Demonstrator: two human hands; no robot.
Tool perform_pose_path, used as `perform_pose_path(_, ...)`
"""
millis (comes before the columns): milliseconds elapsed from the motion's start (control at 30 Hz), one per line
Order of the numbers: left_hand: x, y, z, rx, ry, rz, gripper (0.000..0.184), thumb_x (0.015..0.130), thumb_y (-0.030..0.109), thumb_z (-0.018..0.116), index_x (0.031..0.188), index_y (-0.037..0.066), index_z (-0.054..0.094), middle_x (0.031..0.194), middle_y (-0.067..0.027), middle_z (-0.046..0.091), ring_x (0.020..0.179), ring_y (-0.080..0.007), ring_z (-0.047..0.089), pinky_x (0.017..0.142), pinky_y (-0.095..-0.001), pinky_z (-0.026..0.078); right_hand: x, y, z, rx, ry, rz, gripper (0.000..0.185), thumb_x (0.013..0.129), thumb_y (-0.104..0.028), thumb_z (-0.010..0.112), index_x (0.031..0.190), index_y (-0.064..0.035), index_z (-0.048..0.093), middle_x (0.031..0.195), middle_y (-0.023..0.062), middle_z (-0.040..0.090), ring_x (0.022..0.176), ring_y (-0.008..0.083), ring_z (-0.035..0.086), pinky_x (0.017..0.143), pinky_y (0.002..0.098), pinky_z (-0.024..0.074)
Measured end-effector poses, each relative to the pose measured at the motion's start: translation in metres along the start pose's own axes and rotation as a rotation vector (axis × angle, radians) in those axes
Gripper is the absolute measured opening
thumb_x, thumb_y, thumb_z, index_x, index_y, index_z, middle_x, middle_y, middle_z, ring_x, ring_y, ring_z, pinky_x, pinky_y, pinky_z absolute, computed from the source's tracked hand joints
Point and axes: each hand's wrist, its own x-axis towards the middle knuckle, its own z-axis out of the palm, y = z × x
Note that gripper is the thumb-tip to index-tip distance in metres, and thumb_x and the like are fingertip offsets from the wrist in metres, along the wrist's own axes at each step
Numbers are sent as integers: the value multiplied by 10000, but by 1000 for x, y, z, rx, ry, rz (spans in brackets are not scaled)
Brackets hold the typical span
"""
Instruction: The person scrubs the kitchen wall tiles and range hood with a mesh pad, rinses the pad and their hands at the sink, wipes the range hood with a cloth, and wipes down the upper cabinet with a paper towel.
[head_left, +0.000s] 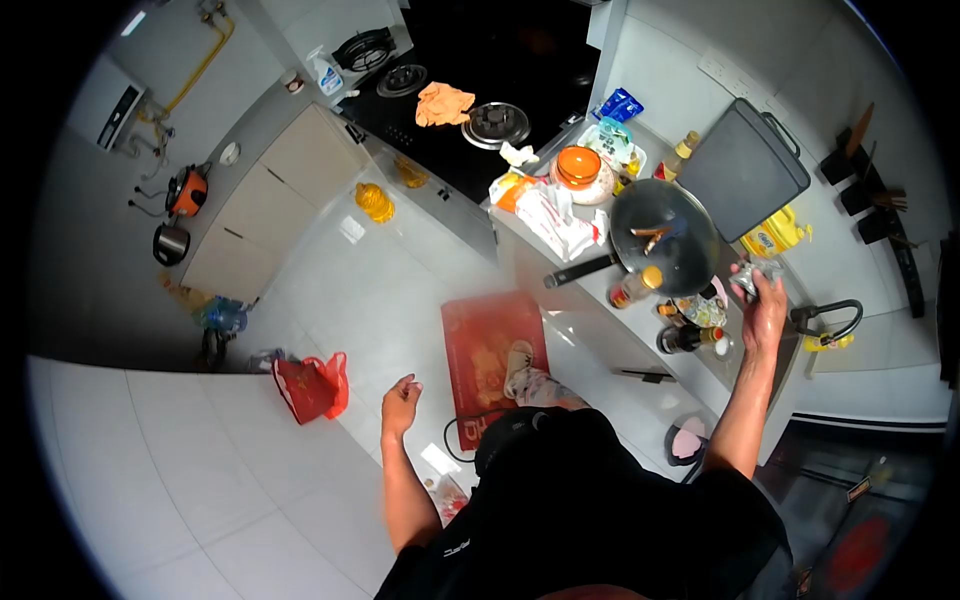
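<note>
My right hand (765, 312) is closed around a crumpled silvery wad (757, 273), held over the counter's right part; whether it is steel wool or plastic wrap I cannot make out. Just left of it sits a black frying pan (680, 262) with brown pieces (655, 236) inside, its handle pointing over the counter edge. Below the pan stand a bottle with a yellow cap (636, 287), a dark sauce bottle (685, 339) and a patterned plate or bowl (703, 306). My left hand (400, 405) hangs over the floor with curled fingers, and nothing shows in it.
A grey board (745, 158) leans on the wall beside a yellow jug (775, 232). The tap (830, 318) stands at right. An orange cloth (443, 104) lies on the black stove (480, 60). A red mat (470, 330), an oil bottle (375, 203) and a red bag (310, 388) are on the floor.
</note>
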Motion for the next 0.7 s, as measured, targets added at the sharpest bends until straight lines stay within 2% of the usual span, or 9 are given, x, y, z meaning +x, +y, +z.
perform_pose_path(67, 25, -3, -14, -38, -28, -7, 472, 962, 252, 653, 1332, -38, 606, 1048, -117, 740, 967, -162, 665, 891, -298, 502, 12, 11, 46, 15, -21, 8, 380, 970, -136, 654, 1321, -24, 559, 1241, 131, 666, 1070, 214, 682, 841, 320, 585)
perform_pose_path(167, 53, -49, -45, -62, 21, -19, 471, 962, 253, 651, 1323, -46, 607, 1029, -119, 730, 928, -156, 651, 880, -290, 499, 44, 49, 111, -25, -65, -85, 345, 936, -151, 715, 1234, 1, 631, 1129, 79, 695, 993, 148, 663, 863, 314, 557)
perform_pose_path(267, 54, -77, -90, -65, 55, -156, 466, 962, 245, 653, 1306, -66, 608, 999, -113, 716, 878, -157, 656, 825, -284, 513, 74, 77, 184, -162, -77, 38, 374, 888, -174, 774, 1185, 22, 660, 988, 34, 713, 907, 122, 644, 871, 289, 499)
perform_pose_path(333, 53, -104, -112, -190, 137, -236, 463, 960, 241, 658, 1295, -76, 606, 967, -99, 706, 853, -155, 662, 775, -279, 520, 81, 72, 252, -149, -181, -5, 316, 909, -189, 757, 1143, 17, 703, 1008, 14, 712, 864, 72, 608, 802, 253, 480)
perform_pose_path(500, 55, -153, -133, -424, 214, -459, 369, 978, 244, 633, 1215, -39, 645, 915, -79, 713, 780, -160, 680, 647, -259, 515, 119, 126, 343, -78, -235, -16, 271, 937, -167, 733, 1153, -4, 714, 1030, 27, 721, 902, 78, 629, 830, 254, 503)
perform_pose_path(533, 61, -158, -139, -408, 173, -485, 342, 977, 235, 631, 1200, -22, 654, 914, -78, 715, 767, -163, 686, 621, -255, 506, 121, 135, 361, -83, -205, -48, 250, 966, -176, 698, 1137, 6, 699, 925, -20, 699, 733, 50, 578, 697, 231, 480)
perform_pose_path(567, 70, -154, -144, -391, 131, -509, 315, 975, 226, 628, 1186, -5, 662, 913, -78, 718, 753, -167, 692, 595, -251, 497, 123, 139, 373, -82, -192, -48, 250, 966, -176, 698, 1137, 6, 699, 925, -20, 699, 733, 50, 578, 697, 231, 480)
perform_pose_path(667, 123, -156, -176, -279, 0, -581, 271, 958, 227, 620, 1140, 36, 685, 889, -52, 718, 726, -153, 693, 558, -249, 473, 120, 155, 401, -162, -27, 66, 258, 957, -253, 703, 1111, -46, 689, 805, -57, 631, 584, 17, 446, 520, 201, 343)
perform_pose_path(700, 154, -155, -189, -248, -45, -570, 260, 963, 241, 609, 1103, 39, 693, 879, -48, 712, 723, -151, 687, 567, -255, 477, 122, 163, 407, -138, 4, 72, 247, 950, -241, 700, 1109, -51, 682, 794, -44, 628, 567, 35, 474, 518, 205, 372)
